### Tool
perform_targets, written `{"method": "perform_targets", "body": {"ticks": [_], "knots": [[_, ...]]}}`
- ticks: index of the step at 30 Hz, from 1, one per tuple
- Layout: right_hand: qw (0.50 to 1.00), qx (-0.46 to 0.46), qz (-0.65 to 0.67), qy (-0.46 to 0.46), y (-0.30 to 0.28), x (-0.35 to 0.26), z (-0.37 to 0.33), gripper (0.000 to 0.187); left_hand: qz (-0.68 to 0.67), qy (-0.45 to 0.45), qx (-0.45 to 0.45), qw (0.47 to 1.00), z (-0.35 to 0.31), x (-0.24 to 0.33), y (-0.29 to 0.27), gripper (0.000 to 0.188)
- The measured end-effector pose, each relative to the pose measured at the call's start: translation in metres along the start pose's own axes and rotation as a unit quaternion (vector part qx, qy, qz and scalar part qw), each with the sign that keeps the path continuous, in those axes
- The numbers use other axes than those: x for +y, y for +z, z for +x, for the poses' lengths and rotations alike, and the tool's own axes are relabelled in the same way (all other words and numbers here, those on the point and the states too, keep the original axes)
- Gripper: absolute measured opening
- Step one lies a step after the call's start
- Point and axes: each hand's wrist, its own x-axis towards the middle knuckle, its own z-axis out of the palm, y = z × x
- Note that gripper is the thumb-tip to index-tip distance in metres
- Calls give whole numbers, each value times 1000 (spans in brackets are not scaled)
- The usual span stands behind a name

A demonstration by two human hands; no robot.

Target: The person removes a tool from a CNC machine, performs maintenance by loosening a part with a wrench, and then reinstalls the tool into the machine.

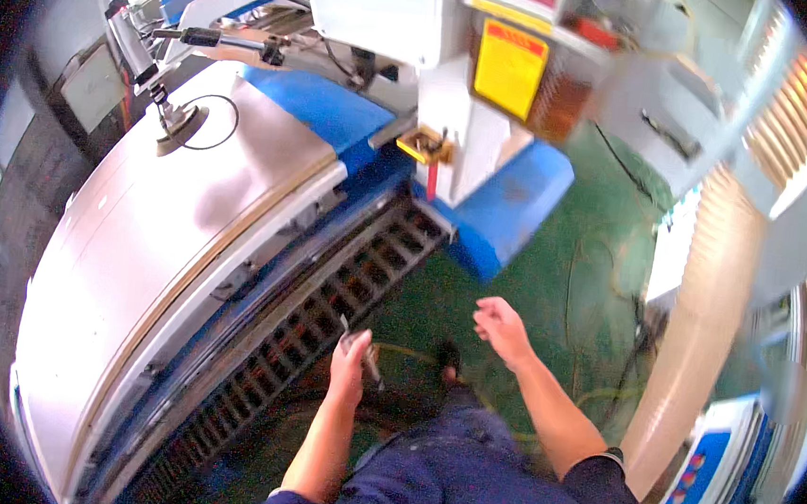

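My left hand [349, 366] is closed around a slim, silver-grey metal tool [374, 367]. Its thin tip pokes out above the thumb and the other end shows beside the palm; blur and my fingers hide its exact kind. To the right, my right hand [503, 333] hangs over the green floor with its fingers curled in, and nothing shows in it. Left of my hands is a large machine with a pale board [168, 233] on its bed. A dark slotted rail [323, 312] runs along the machine's near side, close to my left hand.
A suction cup [182, 130] on an arm rests at the board's far end. Ahead stands a blue machine base [511, 213] below a yellow label [511, 69]. A ribbed hose [701, 323] and blue-white panels [714, 466] line the right. Hoses lie on the green floor [564, 255].
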Motion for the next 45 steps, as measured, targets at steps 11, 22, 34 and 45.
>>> {"method": "perform_targets", "body": {"ticks": [11, 22, 34, 45], "knots": [[908, 92, -300, -278, 77, -193, 239, 77, -124, -24, 226, 966, 37, 17, 47, 29], [812, 231, -329, -423, 103, -193, 293, 68, -91, -43, 146, 984, 113, 56, 63, 32], [732, -63, -191, -651, 145, -255, 173, 82, -22, 121, 4, 992, 218, 192, 119, 27], [926, -16, -213, -311, 88, -190, 112, 84, 86, 286, -208, 931, 287, 218, 212, 48]]}}
